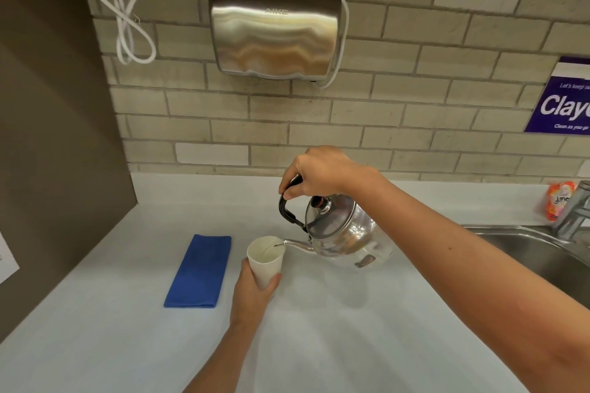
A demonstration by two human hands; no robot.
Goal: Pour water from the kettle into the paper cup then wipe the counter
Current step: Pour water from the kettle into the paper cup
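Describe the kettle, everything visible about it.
The kettle is shiny, polished metal with a round body, a domed lid with a dark knob, a slim curved spout and a black arched handle. The right hand grips the handle and holds it off the counter, tipped leftward. Its spout tip sits over the rim of the paper cup, held by the left hand.

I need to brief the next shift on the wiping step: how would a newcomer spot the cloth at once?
Start at the steel hand dryer on the brick wall and drop down to the pale counter. The cloth lies flat there, folded into a long rectangle, left of the paper cup held in the left hand. It is the only blue thing on the counter.
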